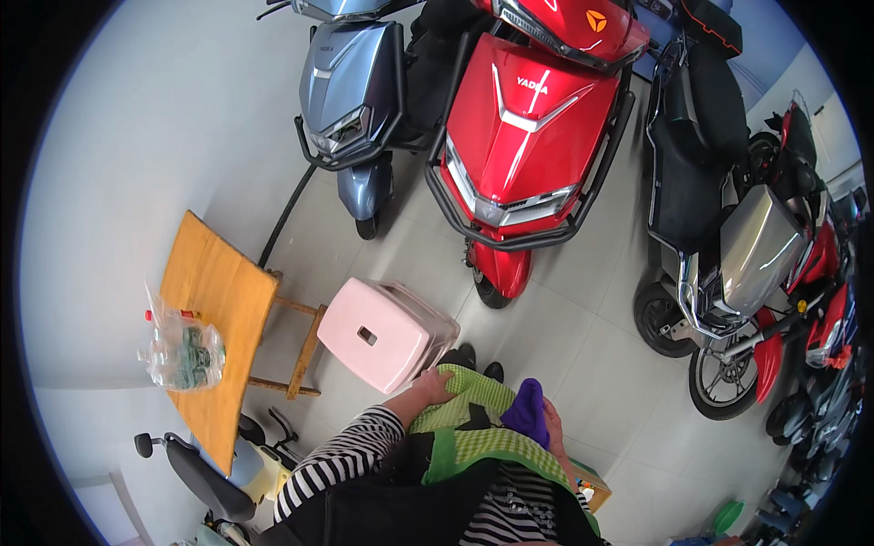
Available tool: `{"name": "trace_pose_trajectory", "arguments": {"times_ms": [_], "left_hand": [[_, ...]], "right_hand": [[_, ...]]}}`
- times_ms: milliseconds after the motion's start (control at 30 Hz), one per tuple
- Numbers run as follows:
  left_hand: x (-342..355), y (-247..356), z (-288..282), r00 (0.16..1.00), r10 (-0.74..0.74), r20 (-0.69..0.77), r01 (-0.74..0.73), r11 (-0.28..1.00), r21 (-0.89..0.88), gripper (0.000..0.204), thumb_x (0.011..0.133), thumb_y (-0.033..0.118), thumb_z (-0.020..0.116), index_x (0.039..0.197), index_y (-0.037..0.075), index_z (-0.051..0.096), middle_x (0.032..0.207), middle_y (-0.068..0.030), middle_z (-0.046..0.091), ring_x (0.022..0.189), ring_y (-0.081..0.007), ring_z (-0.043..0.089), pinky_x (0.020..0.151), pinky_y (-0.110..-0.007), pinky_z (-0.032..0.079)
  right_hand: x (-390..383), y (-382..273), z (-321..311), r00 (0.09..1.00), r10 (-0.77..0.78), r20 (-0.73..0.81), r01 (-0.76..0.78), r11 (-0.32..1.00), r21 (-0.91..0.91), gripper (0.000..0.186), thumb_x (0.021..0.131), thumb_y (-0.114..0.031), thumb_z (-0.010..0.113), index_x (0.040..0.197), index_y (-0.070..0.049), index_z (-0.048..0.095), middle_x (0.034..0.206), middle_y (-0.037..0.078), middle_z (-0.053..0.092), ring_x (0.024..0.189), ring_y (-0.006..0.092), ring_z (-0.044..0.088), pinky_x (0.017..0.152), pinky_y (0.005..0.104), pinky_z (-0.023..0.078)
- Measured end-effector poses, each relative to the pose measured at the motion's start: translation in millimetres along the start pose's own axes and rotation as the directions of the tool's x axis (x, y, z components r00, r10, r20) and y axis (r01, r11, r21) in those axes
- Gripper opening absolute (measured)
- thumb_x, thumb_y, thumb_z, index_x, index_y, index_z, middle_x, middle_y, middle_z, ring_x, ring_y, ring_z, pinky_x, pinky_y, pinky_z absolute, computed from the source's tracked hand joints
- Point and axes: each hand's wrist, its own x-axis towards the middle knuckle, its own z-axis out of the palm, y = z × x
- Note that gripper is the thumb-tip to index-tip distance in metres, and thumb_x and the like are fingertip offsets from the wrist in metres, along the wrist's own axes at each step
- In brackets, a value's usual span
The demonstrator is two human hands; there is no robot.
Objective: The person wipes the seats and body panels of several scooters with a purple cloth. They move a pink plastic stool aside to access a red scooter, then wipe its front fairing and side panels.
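Observation:
My left hand [432,387] is closed on a green checked apron [469,396] at my front, below the centre of the view. My right hand [552,423] grips a bunched purple cloth [525,409] at the apron's right side; some of its fingers are hidden behind the cloth. Striped sleeves cover my forearms. Just beyond my left hand stands a pink plastic stool [373,323] with a slot in its top, and the tips of my dark shoes show beside it.
A wooden table [228,291] at left bears wrapped bottles [187,355]. Scooters stand ahead, blue [337,82] and red [514,127], with silver and black ones [760,255] along the right. A seated two-wheeler [209,478] is at lower left, a cardboard box [596,487] at lower right.

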Motion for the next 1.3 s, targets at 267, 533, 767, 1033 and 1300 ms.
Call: {"name": "trace_pose_trajectory", "arguments": {"times_ms": [267, 533, 767, 1033, 1300], "left_hand": [[31.2, 13.4, -131.4, 1.000, 0.011, 0.024, -0.014, 0.991, 0.134, 0.032, 0.096, 0.023, 0.042, 0.118, 0.009, 0.060, 0.109, -0.0153, 0.070, 0.104, -0.0327, 0.067, 0.085, -0.047, 0.053], [166.1, -44.0, -149.1, 0.830, 0.301, 0.470, -0.470, 0.830, 0.299, 0.033, 0.095, 0.029, 0.048, 0.114, 0.012, 0.069, 0.122, -0.0113, 0.066, 0.110, -0.0293, 0.065, 0.086, -0.048, 0.052], [209.0, -130.6, -195.8, 0.677, 0.326, 0.660, -0.177, 0.943, -0.283, 0.040, 0.096, 0.032, 0.048, 0.126, 0.010, 0.062, 0.131, -0.0157, 0.060, 0.119, -0.0310, 0.057, 0.097, -0.041, 0.045], [218.0, -120.5, -195.0, 0.625, 0.464, 0.628, -0.348, 0.886, -0.307, 0.041, 0.097, 0.027, 0.050, 0.130, 0.004, 0.057, 0.123, -0.0208, 0.062, 0.109, -0.0356, 0.061, 0.089, -0.045, 0.048], [263.1, -163.3, -148.4, 0.433, 0.427, 0.794, -0.573, 0.810, -0.124, 0.044, 0.095, 0.017, 0.052, 0.137, 0.003, 0.049, 0.125, -0.0230, 0.059, 0.109, -0.0382, 0.059, 0.089, -0.047, 0.047]], "right_hand": [[65.3, -0.1, 5.3, 0.993, 0.104, 0.059, -0.100, 0.993, -0.066, 0.043, 0.102, -0.016, 0.049, 0.142, 0.000, 0.043, 0.133, 0.012, 0.056, 0.117, 0.0200, 0.058, 0.102, 0.0332, 0.046], [165.7, 2.1, 71.9, 0.995, 0.051, 0.088, -0.054, 0.998, 0.026, 0.046, 0.097, -0.018, 0.059, 0.138, -0.001, 0.049, 0.126, 0.012, 0.062, 0.110, 0.0202, 0.062, 0.098, 0.0334, 0.048], [207.5, 22.3, 116.9, 0.992, 0.057, -0.116, -0.076, 0.982, -0.171, 0.050, 0.092, -0.020, 0.067, 0.135, 0.000, 0.052, 0.122, 0.011, 0.064, 0.104, 0.0189, 0.064, 0.093, 0.0332, 0.050], [222.7, 22.1, 117.5, 0.945, -0.247, -0.214, -0.080, 0.461, -0.884, 0.052, 0.083, -0.031, 0.076, 0.127, -0.007, 0.061, 0.111, 0.016, 0.068, 0.098, 0.0259, 0.067, 0.086, 0.0364, 0.053], [244.5, 47.3, 143.1, 0.880, -0.255, -0.401, -0.303, 0.349, -0.887, 0.050, 0.082, -0.036, 0.070, 0.126, -0.014, 0.060, 0.114, 0.013, 0.065, 0.099, 0.0335, 0.065, 0.084, 0.0421, 0.055]]}}
